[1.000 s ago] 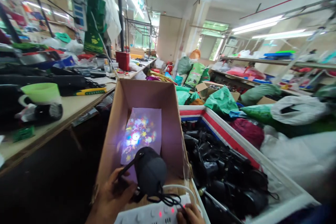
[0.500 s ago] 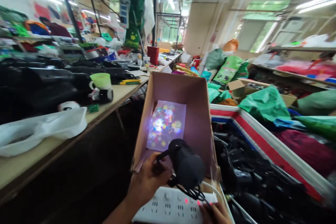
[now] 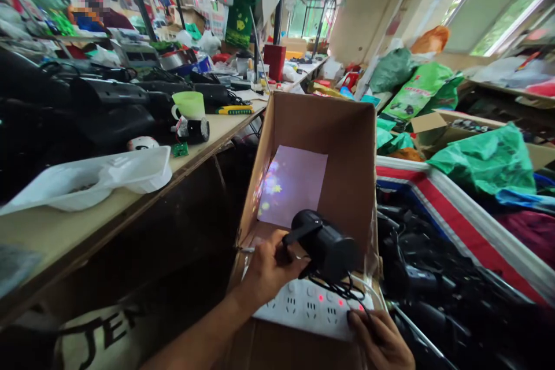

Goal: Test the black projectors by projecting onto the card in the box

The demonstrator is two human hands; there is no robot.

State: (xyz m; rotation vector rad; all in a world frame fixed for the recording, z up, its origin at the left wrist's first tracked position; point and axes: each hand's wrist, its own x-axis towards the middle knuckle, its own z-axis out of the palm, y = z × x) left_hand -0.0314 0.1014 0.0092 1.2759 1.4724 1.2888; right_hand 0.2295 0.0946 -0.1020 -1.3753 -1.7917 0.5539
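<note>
My left hand (image 3: 269,269) grips the bracket of a small black projector lamp (image 3: 326,245), held over the near end of an open cardboard box (image 3: 342,139). The lamp points left and throws coloured spots onto the box's left wall and the edge of a white sheet (image 3: 295,185) at its far end. My right hand (image 3: 381,338) rests closed on the right end of a white power strip (image 3: 312,309) with red lights, where the lamp's black cord reaches it. What its fingers pinch is hidden.
A long workbench (image 3: 130,196) on the left carries black devices, a white plastic tray (image 3: 99,176), a green cup (image 3: 189,105) and tools. A red, white and blue bin (image 3: 455,214) of black lamps stands right of the box. Green bags (image 3: 485,159) pile behind.
The view has swung left and down. My left hand has turned the lamp to the left, so the coloured pattern has slid off the white sheet toward the box's left wall.
</note>
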